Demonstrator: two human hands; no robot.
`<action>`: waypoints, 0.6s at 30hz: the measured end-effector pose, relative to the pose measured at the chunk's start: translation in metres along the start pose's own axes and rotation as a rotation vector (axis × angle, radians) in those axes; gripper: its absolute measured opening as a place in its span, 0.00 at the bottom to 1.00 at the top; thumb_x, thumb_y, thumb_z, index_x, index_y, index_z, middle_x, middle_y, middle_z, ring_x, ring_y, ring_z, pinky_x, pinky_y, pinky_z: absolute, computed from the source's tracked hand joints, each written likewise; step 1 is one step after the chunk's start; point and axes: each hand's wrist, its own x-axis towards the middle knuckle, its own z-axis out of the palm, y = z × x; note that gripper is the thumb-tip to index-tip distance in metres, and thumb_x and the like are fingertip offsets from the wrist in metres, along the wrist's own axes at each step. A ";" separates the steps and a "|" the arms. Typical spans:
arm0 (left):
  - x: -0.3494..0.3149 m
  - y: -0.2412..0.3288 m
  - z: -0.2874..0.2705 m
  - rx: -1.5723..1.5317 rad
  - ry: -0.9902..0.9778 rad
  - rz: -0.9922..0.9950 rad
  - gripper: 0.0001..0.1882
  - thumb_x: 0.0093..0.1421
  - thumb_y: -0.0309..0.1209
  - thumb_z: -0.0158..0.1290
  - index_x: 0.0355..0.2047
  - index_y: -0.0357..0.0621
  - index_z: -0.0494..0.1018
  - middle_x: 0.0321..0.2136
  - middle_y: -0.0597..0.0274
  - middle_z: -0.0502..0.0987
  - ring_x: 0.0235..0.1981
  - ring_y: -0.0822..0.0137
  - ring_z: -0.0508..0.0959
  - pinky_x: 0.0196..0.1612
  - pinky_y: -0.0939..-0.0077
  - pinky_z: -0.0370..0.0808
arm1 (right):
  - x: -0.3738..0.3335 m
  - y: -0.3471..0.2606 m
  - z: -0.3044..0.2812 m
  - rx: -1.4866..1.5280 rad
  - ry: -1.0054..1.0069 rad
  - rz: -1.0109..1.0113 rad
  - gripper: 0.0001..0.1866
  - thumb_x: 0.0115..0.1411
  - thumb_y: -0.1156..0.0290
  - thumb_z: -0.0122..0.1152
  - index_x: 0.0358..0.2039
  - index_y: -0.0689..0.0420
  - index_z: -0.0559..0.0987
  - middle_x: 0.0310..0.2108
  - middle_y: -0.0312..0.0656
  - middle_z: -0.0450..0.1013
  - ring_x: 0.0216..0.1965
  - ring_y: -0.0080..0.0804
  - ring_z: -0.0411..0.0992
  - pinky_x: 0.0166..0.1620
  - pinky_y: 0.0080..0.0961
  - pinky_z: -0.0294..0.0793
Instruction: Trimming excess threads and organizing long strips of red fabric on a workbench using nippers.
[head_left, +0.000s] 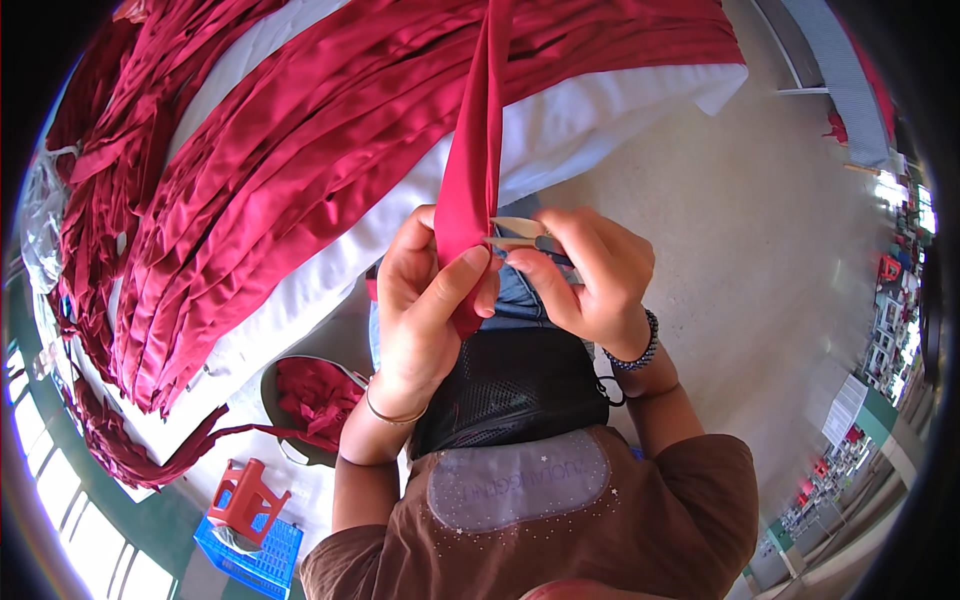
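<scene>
A folded red fabric strip (466, 180) hangs toward me from the cloth ahead, and its near end is pinched in my left hand (424, 300), thumb on top. From the right, my right hand (600, 275) grips a pair of thread snips (515, 232). The blades are parted, with their tips at the strip's right edge, just above my left thumb. Whether the tips touch the fabric or a thread is too small to tell. My right palm and curled fingers hide most of the snips' handle.
Long red fabric strips (290, 190) lie heaped over a white cover (590, 130) ahead and to the left. A bucket (272, 395) of red cloth stands on the floor by my left forearm. Farther left are a red plastic stool (243, 500) and a blue crate (270, 560).
</scene>
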 end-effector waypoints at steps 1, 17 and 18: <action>0.000 -0.001 -0.001 -0.003 -0.012 0.007 0.10 0.60 0.21 0.48 0.42 0.36 0.64 0.28 0.60 0.74 0.20 0.75 0.69 0.25 0.82 0.66 | 0.000 0.001 0.000 -0.023 -0.022 -0.011 0.13 0.50 0.64 0.67 0.29 0.59 0.76 0.17 0.38 0.69 0.15 0.34 0.68 0.18 0.26 0.64; 0.001 -0.001 -0.004 0.032 -0.028 -0.001 0.10 0.60 0.21 0.49 0.42 0.35 0.66 0.30 0.57 0.76 0.22 0.73 0.74 0.28 0.83 0.71 | 0.003 0.001 -0.001 0.057 -0.032 0.058 0.10 0.51 0.68 0.67 0.28 0.60 0.76 0.17 0.38 0.68 0.14 0.32 0.67 0.18 0.25 0.62; -0.001 0.000 -0.004 0.032 -0.027 -0.001 0.10 0.60 0.21 0.49 0.42 0.35 0.66 0.30 0.57 0.76 0.22 0.73 0.74 0.28 0.83 0.71 | 0.003 0.000 -0.004 0.117 -0.076 0.076 0.10 0.51 0.68 0.66 0.29 0.61 0.76 0.17 0.38 0.69 0.15 0.32 0.67 0.19 0.25 0.63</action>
